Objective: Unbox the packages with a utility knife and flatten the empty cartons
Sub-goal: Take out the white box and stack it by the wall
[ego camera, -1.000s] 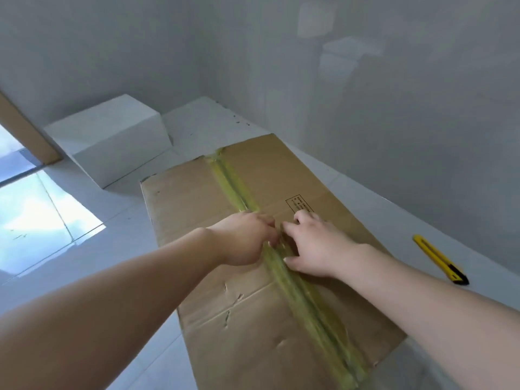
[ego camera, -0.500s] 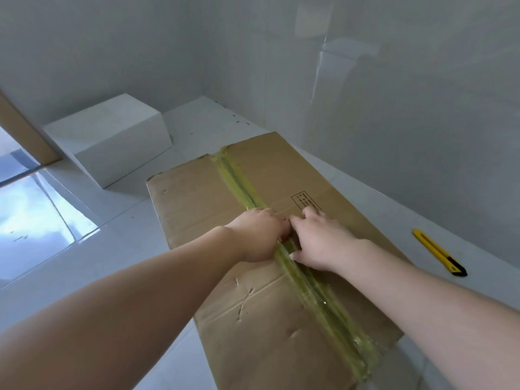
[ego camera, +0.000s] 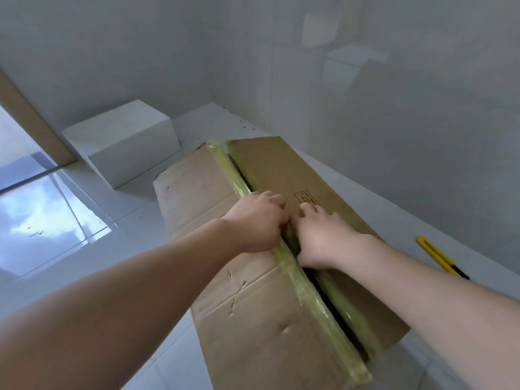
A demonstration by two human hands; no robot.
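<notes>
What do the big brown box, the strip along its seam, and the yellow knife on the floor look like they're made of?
Brown box: matte corrugated cardboard, judging by creases and dents. Seam strip: glossy yellowish plastic tape, probably; it glints and wrinkles. Yellow knife: smooth plastic casing with a black end, apparently; its blade isn't visible.

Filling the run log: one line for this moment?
step: opening carton | left hand: grips left flap | right hand: at seam | knife: on floor

Carton (ego camera: 264, 327) interior dark, printed label (ego camera: 306, 197) too small to read
</notes>
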